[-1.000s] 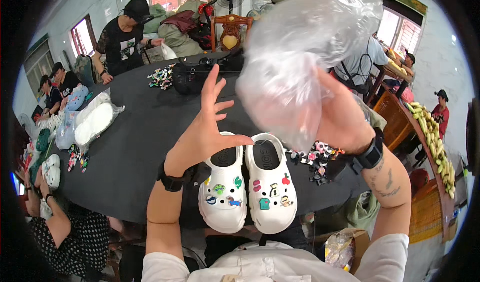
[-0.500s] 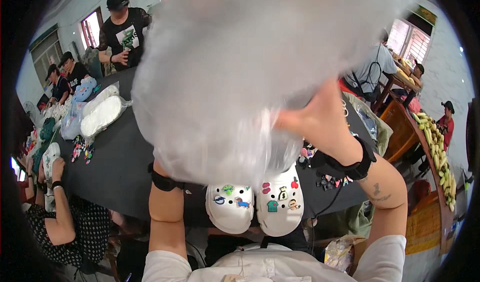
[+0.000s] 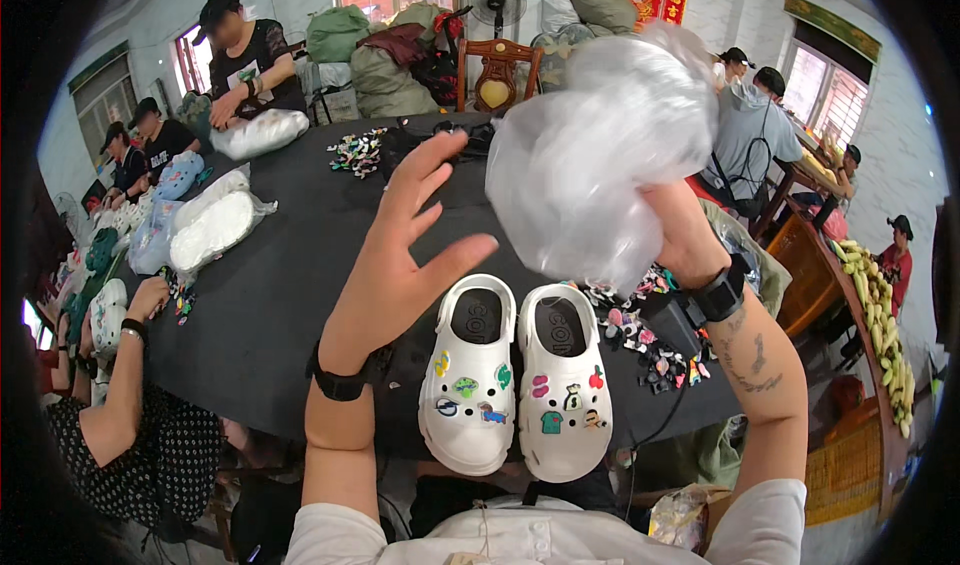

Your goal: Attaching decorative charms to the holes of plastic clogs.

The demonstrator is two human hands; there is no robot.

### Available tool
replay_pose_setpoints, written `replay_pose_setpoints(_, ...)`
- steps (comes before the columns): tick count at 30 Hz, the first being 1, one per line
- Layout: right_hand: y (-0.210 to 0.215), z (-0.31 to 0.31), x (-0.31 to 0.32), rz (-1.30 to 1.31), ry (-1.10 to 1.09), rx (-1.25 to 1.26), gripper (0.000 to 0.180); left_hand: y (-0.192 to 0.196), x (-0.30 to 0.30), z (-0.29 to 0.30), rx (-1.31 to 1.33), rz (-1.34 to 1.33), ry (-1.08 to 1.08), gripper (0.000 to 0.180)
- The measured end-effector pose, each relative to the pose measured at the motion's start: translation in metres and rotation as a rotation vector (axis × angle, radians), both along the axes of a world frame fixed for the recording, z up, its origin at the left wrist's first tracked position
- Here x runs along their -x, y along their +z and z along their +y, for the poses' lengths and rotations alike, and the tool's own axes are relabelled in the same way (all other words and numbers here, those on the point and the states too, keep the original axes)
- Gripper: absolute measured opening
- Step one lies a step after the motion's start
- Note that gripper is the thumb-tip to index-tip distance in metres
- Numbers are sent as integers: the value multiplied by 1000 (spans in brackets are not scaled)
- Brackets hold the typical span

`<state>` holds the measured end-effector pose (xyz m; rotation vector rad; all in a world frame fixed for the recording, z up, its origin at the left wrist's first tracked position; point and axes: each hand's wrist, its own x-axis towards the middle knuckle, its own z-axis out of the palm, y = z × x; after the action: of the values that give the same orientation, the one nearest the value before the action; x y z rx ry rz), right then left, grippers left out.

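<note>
A crumpled clear plastic bag [image 3: 600,155] hangs over the table from my right hand [image 3: 685,235]; its fingers are partly hidden behind the film. My left hand [image 3: 395,250] is raised with its fingers spread and nothing in it. Below and between my hands stand two white clogs, the left clog [image 3: 467,430] and the right clog [image 3: 570,455], side by side at the table's near edge with toes toward me. Colourful shoe charms [image 3: 551,421] are set in their holes. Loose charms [image 3: 640,335] lie in a heap to the right of the clogs, near my right wrist.
The table [image 3: 270,315] has a black cover. Bagged white clogs [image 3: 215,227] lie at its left, and another charm pile [image 3: 357,153] sits at the far side. A person [image 3: 250,60] stands across with a clear-wrapped package [image 3: 260,135]. Another worker's arm [image 3: 125,355] reaches in at left.
The plastic bag has bunched up and moved right in my right hand, uncovering the clogs and the table. My left hand, hidden behind the bag before, now shows apart from it.
</note>
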<state>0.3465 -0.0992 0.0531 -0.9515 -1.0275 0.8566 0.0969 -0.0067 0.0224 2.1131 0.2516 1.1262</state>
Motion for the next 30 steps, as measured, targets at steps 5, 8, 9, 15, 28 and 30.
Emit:
replay_pose_setpoints(5,-16,2,10,171,111,171,39,-14,-26,-10,380,-74,-432,125)
replay_pose_setpoints(8,-43,6,26,-163,115,138,39,-23,-35,-2,13,-125,-304,122)
replay_pose_setpoints(9,-53,6,30,-269,137,99,39,-24,-35,2,-45,-102,-238,116)
replay_pose_setpoints(15,-97,18,28,-596,174,-34,41,-33,-35,12,73,-46,-204,82)
replay_pose_setpoints(28,-50,20,27,116,248,296,42,-34,-38,37,-225,-31,133,41)
replay_pose_setpoints(30,-41,15,27,72,47,293,57,-30,-30,47,-247,22,130,38)
